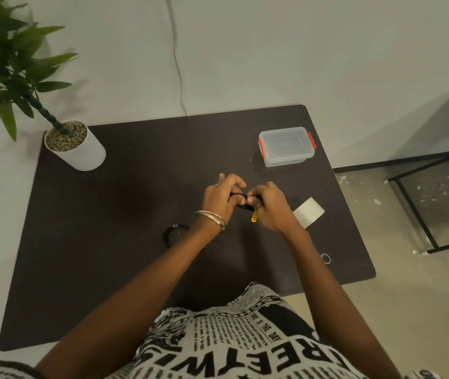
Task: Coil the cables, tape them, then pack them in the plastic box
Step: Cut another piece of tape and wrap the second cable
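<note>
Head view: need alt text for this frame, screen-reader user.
Both hands, left hand and right hand, grip a black cable above a dark table. Another coiled cable lies to the left; a closed clear plastic box with red latches sits far right.

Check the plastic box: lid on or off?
On. The plastic box has its clear lid seated flat, red latches at both ends; whether they are clipped, cannot tell.

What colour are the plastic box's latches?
Red, on the plastic box; head view shows it.
</note>
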